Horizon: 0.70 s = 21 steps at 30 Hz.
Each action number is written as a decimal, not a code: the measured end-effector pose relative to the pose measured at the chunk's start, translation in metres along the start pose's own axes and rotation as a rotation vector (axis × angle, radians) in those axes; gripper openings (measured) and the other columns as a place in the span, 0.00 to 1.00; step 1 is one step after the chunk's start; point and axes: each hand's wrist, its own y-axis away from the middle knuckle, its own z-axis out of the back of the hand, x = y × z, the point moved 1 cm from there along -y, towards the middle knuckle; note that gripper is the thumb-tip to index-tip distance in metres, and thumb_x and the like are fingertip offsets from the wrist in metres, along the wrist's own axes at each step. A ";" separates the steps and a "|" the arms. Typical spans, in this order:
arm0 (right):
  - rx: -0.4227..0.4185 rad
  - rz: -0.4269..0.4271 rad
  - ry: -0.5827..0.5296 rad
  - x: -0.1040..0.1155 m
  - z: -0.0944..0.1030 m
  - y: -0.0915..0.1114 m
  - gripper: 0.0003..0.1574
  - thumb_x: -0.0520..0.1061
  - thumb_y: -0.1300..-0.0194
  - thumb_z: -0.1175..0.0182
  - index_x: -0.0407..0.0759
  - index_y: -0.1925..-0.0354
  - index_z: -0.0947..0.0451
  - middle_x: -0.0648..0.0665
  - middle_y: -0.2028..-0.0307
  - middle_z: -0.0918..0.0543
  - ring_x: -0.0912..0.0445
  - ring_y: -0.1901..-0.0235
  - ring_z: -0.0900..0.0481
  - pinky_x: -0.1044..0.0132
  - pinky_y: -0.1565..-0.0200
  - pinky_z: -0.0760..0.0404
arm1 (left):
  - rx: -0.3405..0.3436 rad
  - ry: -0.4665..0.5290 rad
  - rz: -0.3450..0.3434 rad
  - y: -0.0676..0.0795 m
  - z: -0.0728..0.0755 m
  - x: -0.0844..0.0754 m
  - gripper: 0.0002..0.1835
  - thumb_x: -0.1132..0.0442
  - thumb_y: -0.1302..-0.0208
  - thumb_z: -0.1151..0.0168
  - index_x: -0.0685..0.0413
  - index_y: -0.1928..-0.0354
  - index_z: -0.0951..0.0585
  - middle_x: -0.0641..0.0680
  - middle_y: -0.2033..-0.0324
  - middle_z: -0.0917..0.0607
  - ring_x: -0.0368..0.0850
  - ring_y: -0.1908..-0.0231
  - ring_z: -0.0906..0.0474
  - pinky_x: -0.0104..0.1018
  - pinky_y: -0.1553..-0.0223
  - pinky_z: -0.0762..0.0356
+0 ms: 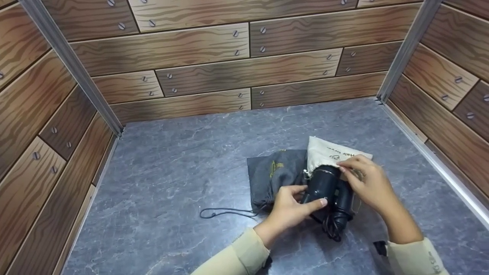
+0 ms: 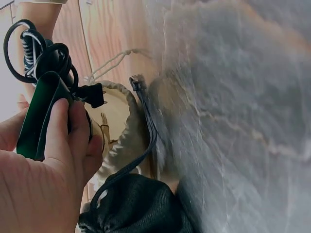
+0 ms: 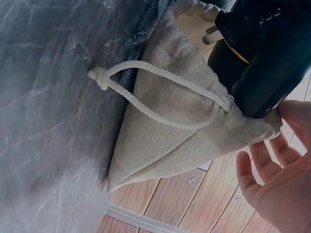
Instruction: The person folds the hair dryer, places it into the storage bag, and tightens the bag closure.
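A folded black hair dryer is tilted with its front end in the mouth of a cream drawstring bag printed "Hair Dryer". My left hand grips the dryer's barrel, thumb on top and fingers round the far side. With thumb and fingertips, my right hand pinches the bag's rim on the right. The bundled power cord hangs by the handle at the near end. In the left wrist view the plug sits close to the bag's gathered opening. A white drawstring loops from the bag's side.
Left of the cream bag lies a dark grey drawstring bag with yellow print, its cord loop stretched leftward. The grey marbled tabletop is bounded by wood-patterned walls at the back and both sides.
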 end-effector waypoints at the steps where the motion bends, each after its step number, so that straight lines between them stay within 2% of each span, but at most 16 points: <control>1: 0.007 0.008 -0.004 0.001 0.000 0.001 0.15 0.28 0.38 0.28 0.41 0.55 0.08 0.48 0.61 0.10 0.64 0.62 0.20 0.83 0.55 0.28 | -0.005 0.007 0.000 0.000 -0.001 0.001 0.36 0.62 0.43 0.19 0.75 0.37 0.22 0.59 0.62 0.10 0.46 0.72 0.10 0.52 0.66 0.09; 9: 0.050 0.098 -0.056 0.006 0.000 0.007 0.23 0.20 0.44 0.31 0.38 0.53 0.10 0.47 0.58 0.09 0.56 0.58 0.14 0.86 0.47 0.27 | -0.046 0.100 -0.008 -0.001 -0.007 0.006 0.37 0.65 0.41 0.21 0.80 0.34 0.26 0.61 0.59 0.09 0.50 0.68 0.09 0.42 0.68 0.09; 15: 0.043 0.151 -0.059 0.013 -0.003 0.009 0.24 0.19 0.47 0.30 0.37 0.55 0.10 0.47 0.59 0.09 0.56 0.58 0.14 0.86 0.46 0.26 | -0.063 0.127 -0.010 -0.002 -0.013 0.010 0.34 0.66 0.40 0.22 0.78 0.36 0.24 0.62 0.61 0.09 0.50 0.68 0.09 0.55 0.67 0.09; 18: 0.052 0.183 -0.073 0.017 -0.006 0.009 0.23 0.19 0.46 0.30 0.37 0.55 0.10 0.47 0.60 0.10 0.56 0.59 0.14 0.85 0.48 0.25 | -0.064 0.152 -0.020 -0.004 -0.014 0.010 0.30 0.67 0.39 0.23 0.75 0.38 0.21 0.61 0.61 0.09 0.50 0.68 0.09 0.57 0.67 0.10; 21: 0.064 0.201 -0.087 0.021 -0.008 0.009 0.23 0.20 0.45 0.31 0.38 0.55 0.10 0.47 0.61 0.10 0.56 0.61 0.15 0.84 0.50 0.24 | -0.058 0.176 -0.022 -0.006 -0.015 0.010 0.25 0.67 0.37 0.24 0.71 0.41 0.19 0.61 0.61 0.08 0.50 0.66 0.08 0.55 0.67 0.10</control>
